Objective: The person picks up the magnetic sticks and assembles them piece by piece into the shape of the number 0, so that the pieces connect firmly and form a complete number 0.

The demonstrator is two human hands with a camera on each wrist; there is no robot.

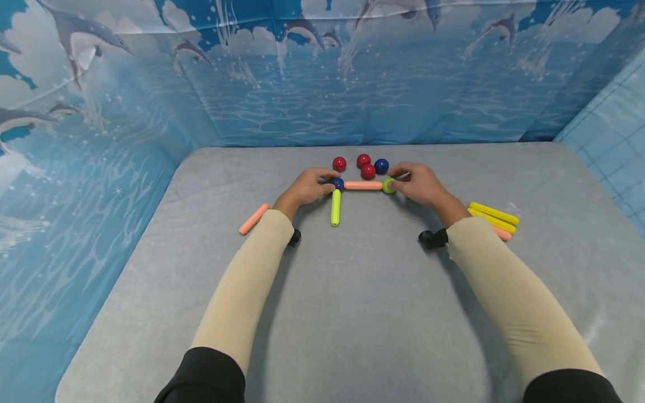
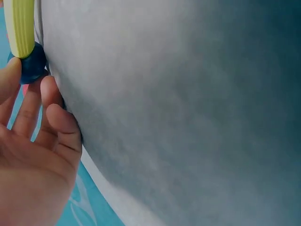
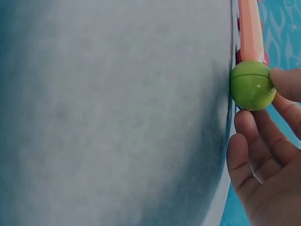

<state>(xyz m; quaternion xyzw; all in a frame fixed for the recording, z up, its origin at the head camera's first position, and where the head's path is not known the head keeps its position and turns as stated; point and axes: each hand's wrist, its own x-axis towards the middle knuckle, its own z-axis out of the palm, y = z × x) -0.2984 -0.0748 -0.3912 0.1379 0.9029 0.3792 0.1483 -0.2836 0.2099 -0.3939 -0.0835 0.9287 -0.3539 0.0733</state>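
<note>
Left hand [image 1: 309,186] pinches a blue ball [image 1: 338,183], right hand [image 1: 417,183] a green ball [image 1: 388,186], and the orange stick [image 1: 363,185] between lies parallel to the surface's [image 1: 353,302] far edge.

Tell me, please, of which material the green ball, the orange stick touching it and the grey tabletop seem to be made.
Green ball: probably hard plastic, smooth and glossy, with small bright highlights and a seam line. Orange stick: likely plastic too, with a satin sheen along its lengthwise edges. Grey tabletop: mostly matte and mottled; fabric or laminate, I cannot tell which.
</note>
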